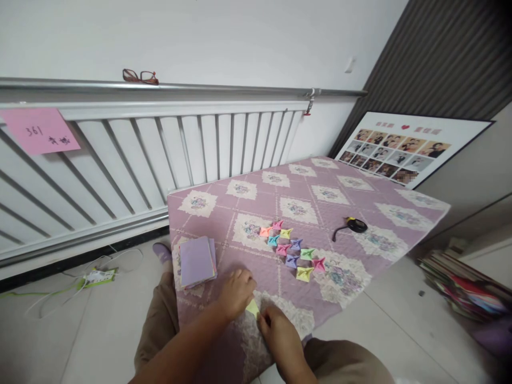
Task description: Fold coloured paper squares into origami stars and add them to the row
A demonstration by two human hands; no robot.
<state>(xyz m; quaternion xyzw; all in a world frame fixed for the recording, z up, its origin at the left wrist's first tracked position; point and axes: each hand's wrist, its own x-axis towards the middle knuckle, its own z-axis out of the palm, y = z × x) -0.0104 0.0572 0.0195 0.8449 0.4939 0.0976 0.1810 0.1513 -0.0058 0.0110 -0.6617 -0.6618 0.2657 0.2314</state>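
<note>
Near the front edge of the table, a small pale-yellow piece of folded paper (253, 308) lies between my hands. My left hand (237, 292) is closed over its upper end, with the fingers curled. From the right, my right hand (280, 329) pinches its lower corner between thumb and fingers. Beyond them stand several small folded paper pieces (292, 261) in pink, orange, yellow, blue, green and purple, set in two slanting rows. Left of my left hand is a stack of coloured paper sheets (196, 262), purple on top.
A quilted purple floral cloth (256, 200) covers the table. A black object with a strap (356, 224) lies on its right part. Behind is a white radiator (224, 144), with glasses (140, 77) on the pipe above. A photo board (412, 144) leans at the far right.
</note>
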